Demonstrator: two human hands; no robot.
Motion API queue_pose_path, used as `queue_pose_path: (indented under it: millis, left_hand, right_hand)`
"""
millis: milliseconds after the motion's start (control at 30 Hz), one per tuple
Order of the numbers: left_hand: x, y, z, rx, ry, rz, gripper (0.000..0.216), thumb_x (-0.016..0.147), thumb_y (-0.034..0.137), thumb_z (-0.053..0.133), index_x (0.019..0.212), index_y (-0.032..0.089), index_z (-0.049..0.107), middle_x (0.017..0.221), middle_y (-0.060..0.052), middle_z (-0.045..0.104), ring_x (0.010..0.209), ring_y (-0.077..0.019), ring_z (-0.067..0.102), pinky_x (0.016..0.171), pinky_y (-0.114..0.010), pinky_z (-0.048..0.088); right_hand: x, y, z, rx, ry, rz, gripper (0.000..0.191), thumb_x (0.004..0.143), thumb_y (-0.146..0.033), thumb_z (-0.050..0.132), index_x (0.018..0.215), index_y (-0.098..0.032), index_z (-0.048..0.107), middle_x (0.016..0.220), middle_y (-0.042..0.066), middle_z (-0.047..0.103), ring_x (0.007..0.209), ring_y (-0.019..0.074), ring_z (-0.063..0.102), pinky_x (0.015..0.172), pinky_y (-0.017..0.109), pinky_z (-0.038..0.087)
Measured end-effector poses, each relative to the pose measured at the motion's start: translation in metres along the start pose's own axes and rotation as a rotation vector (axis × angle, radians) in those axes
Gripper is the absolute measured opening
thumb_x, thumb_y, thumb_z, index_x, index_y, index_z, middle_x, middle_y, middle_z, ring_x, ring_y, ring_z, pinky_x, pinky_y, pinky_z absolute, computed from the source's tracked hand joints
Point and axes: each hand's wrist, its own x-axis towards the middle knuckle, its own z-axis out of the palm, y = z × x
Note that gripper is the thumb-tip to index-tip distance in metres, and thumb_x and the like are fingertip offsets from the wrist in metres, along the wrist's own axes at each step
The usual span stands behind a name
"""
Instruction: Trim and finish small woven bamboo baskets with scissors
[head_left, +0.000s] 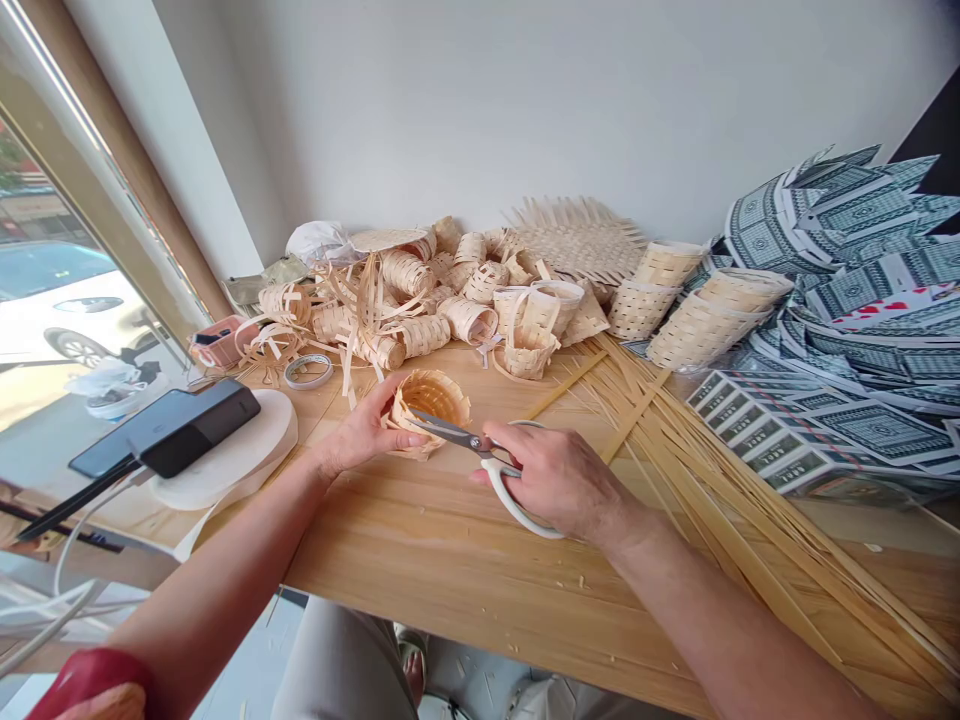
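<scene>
My left hand (365, 428) grips a small woven basket (433, 397) by its left side, tilted so its mouth faces me, on the wooden table (420, 560). My right hand (559, 478) is closed round the white handles of a pair of scissors (457, 436). The metal blades point left and meet the basket's near rim.
Several small woven baskets and loose strips (420, 290) are heaped at the back. Long bamboo strips (720, 480) fan across the right half. Printed folded cartons (847, 300) are stacked at far right. A black phone (176, 425) lies on a white pad at left, beside a tape roll (308, 371).
</scene>
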Motion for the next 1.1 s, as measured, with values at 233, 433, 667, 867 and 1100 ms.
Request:
queue_pose_path:
  millis: [233,433,667,867,1100]
  left_hand:
    - [0.001,-0.003,-0.001,-0.040,-0.020,0.010,0.072,0.058,0.034,0.079,0.121,0.019,0.047,0.117,-0.010,0.058,0.111,-0.0272,0.051,0.094,-0.036,0.039]
    - [0.001,-0.001,-0.005,-0.137,-0.005,-0.001,0.072,0.058,0.031,0.080,0.121,0.019,0.047,0.119,-0.010,0.058,0.110,-0.0276,0.052,0.091,-0.034,0.041]
    - [-0.001,-0.007,-0.011,-0.239,0.084,-0.021,0.068,0.065,0.033,0.075,0.124,0.019,0.046,0.119,-0.010,0.059,0.108,-0.0271,0.053,0.088,-0.034,0.043]
    - [-0.001,-0.008,-0.009,-0.316,0.122,-0.027,0.071,0.061,0.030,0.077,0.124,0.020,0.045,0.117,-0.009,0.059,0.109,-0.0260,0.053,0.090,-0.033,0.042]
    - [0.000,-0.006,-0.008,-0.436,0.104,0.010,0.071,0.055,0.030,0.080,0.119,0.019,0.051,0.113,-0.009,0.062,0.108,-0.0261,0.054,0.092,-0.035,0.040]
  right_hand:
    - [-0.002,0.000,-0.001,-0.015,-0.015,-0.009,0.016,0.078,-0.033,0.064,0.081,-0.019,0.058,0.070,0.002,0.069,0.062,0.0188,0.062,0.053,0.026,0.033]
    - [0.000,0.010,-0.001,0.025,0.137,0.065,0.020,0.079,-0.037,0.061,0.088,-0.019,0.058,0.066,0.000,0.065,0.056,0.0162,0.059,0.053,0.024,0.034]
    - [0.005,0.036,-0.003,-0.073,0.141,0.525,0.023,0.075,-0.040,0.061,0.091,-0.023,0.059,0.058,-0.002,0.061,0.054,0.0185,0.055,0.050,0.025,0.029]
    - [0.006,0.047,0.000,-0.024,-0.039,0.653,0.026,0.072,-0.036,0.065,0.096,-0.028,0.059,0.072,-0.003,0.066,0.063,0.0175,0.057,0.052,0.024,0.032]
    - [0.005,0.049,-0.011,-0.033,-0.090,0.689,0.020,0.075,-0.032,0.059,0.094,-0.026,0.062,0.077,0.000,0.067,0.067,0.0178,0.059,0.053,0.023,0.033]
